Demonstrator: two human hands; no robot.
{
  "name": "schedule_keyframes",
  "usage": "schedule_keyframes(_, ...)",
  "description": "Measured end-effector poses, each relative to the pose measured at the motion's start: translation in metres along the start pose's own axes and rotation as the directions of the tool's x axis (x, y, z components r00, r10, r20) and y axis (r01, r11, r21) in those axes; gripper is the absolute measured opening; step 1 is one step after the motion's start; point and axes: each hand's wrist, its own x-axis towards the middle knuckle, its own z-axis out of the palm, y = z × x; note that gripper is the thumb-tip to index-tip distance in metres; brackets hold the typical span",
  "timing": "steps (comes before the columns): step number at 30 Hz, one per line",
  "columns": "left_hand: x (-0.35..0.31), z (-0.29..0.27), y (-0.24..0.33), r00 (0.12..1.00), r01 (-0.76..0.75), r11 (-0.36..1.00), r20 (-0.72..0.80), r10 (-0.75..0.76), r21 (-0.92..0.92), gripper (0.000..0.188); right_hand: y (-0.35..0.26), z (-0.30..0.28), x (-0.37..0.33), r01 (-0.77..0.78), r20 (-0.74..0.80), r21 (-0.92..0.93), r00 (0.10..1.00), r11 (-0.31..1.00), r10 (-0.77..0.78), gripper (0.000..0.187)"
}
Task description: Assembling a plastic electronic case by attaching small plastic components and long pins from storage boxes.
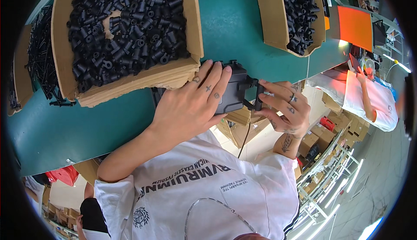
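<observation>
My left hand [191, 105] lies flat over a black box-shaped device [234, 90] at the edge of the green table [234, 27], its fingers spread across the device's top. My right hand [284, 107] pinches a small black tubular part [259, 96] against the device's right side. A thin dark cable [245, 131] hangs down from the device between my hands. Just beyond my left fingers stands a large cardboard box [143, 81] heaped with several black plastic tube fittings [126, 23].
A second cardboard box [271, 23] of the same black fittings sits at the back right. At the far left lie thin black parts [41, 62]. An orange sheet [356, 27] lies at right. Another person in a white shirt [373, 101] works nearby. Cardboard cartons [312, 140] stand below.
</observation>
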Motion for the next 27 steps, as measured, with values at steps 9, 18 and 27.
schedule_keyframes(9,-0.001,0.002,0.000,1.000,-0.013,1.000,0.004,0.013,-0.026,0.100,-0.010,-0.003,0.006,0.003,0.080,-0.132,0.997,0.991,0.007,0.046)
schedule_keyframes(18,0.000,0.007,0.003,1.000,-0.011,0.999,-0.021,0.012,0.044,0.106,0.010,0.010,-0.005,-0.048,-0.036,0.092,0.998,0.995,0.052,0.046)
schedule_keyframes(27,0.000,0.003,0.002,1.000,-0.002,1.000,-0.026,0.001,-0.029,0.105,0.028,0.020,-0.015,-0.043,-0.050,0.321,0.997,0.946,0.062,0.044)
